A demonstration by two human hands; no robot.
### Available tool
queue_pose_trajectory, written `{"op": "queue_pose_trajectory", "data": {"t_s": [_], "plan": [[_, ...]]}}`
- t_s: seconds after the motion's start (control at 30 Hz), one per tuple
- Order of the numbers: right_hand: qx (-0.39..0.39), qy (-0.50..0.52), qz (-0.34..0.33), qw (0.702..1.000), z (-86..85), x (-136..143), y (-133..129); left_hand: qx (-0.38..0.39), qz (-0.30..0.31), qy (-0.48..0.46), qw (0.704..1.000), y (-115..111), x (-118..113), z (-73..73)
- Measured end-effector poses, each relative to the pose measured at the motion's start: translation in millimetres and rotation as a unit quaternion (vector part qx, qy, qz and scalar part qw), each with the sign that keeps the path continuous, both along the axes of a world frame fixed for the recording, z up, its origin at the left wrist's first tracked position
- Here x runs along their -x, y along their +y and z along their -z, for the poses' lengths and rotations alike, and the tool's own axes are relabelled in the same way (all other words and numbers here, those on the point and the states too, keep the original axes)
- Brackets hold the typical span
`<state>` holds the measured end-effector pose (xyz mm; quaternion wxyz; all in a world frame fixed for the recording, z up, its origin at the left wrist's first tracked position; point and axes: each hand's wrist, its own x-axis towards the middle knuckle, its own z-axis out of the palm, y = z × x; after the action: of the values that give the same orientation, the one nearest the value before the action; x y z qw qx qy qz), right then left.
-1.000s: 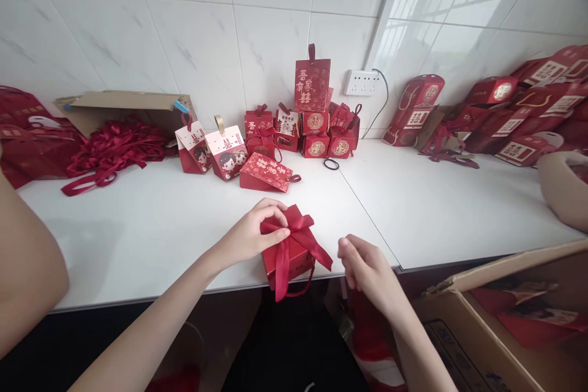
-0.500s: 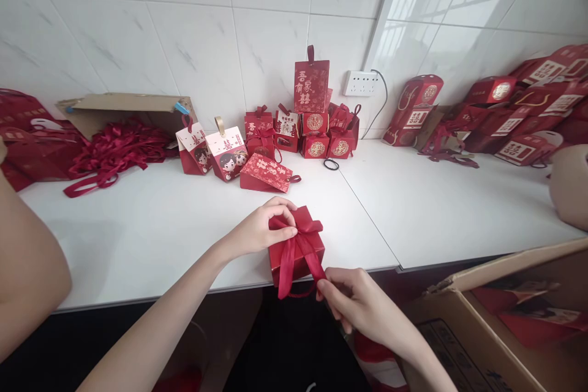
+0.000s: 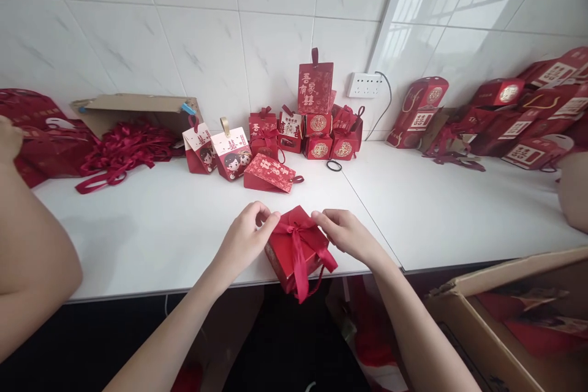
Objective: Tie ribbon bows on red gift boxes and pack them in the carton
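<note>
A small red gift box [image 3: 285, 260] sits at the front edge of the white table, turned slightly askew. Across its top runs a red ribbon [image 3: 301, 260] tied in a bow, its tails hanging over the near side. My left hand [image 3: 250, 236] pinches the bow's left loop between thumb and fingers. On the other side, my right hand [image 3: 344, 233] is closed on the right loop, near the box's right top corner. Both loops are partly covered by my fingertips.
Finished red boxes [image 3: 316, 135] stand against the tiled wall, with a red box lying on its side [image 3: 271, 173] before them. A ribbon pile [image 3: 133, 147] spills from a carton at left. Another person's arm [image 3: 37, 239] reaches in there. An open cardboard box [image 3: 478, 312] is at lower right.
My right hand has left the lower ribbon tail and moved up to the bow's right loop. My left hand has shifted left from the knot to the left loop. The box has turned slightly.
</note>
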<state>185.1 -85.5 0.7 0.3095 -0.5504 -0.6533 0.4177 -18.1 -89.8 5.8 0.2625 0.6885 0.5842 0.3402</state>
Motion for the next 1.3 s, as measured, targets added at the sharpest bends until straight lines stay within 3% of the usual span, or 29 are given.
{"op": "queue_pose_trajectory", "data": {"t_s": [0.2, 0.37, 0.57, 0.83, 1.0, 1.13, 1.3], "plan": [[0.003, 0.104, -0.037, 0.994, 6.9, 6, -2, 0.000, 0.002, -0.016, 1.000, -15, 2, 1.5], [0.012, 0.140, -0.044, 0.989, 11.1, 2, -13, -0.033, 0.093, 0.000, 0.995, -18, 9, 0.1], [0.033, 0.163, -0.021, 0.986, 14.9, 4, -24, 0.033, 0.199, -0.028, 0.979, -9, 16, -8.0], [0.026, 0.148, -0.005, 0.989, 17.2, 5, -25, 0.023, 0.128, -0.040, 0.991, -21, 14, 1.1], [0.004, 0.107, 0.016, 0.994, 16.4, 7, -19, -0.016, 0.017, -0.010, 1.000, -29, 12, -1.9], [0.004, 0.131, -0.002, 0.991, 19.9, 10, -18, 0.044, 0.023, 0.037, 0.998, -32, 6, -8.3], [-0.001, 0.205, 0.022, 0.978, 24.8, 17, -26, 0.066, 0.005, -0.042, 0.997, -40, -4, -2.1]]}}
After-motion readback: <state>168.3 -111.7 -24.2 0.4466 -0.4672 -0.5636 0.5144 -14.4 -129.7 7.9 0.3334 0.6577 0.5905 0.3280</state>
